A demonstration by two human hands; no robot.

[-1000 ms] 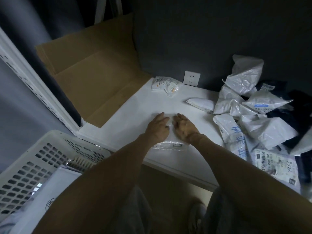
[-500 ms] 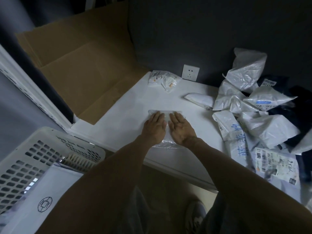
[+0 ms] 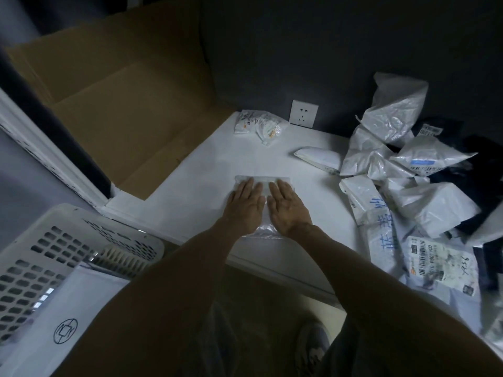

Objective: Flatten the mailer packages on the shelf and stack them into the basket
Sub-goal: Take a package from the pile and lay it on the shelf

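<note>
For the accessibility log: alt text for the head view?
The left hand and right hand press flat on a clear mailer on the white shelf; crumpled mailers pile at right, a white basket sits lower left.

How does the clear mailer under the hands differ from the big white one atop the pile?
The clear mailer lies flat on the shelf under the left hand and right hand; the big white mailer stands puffed and crumpled. The clear mailer is see-through, the big white mailer opaque. Both are plastic.
</note>
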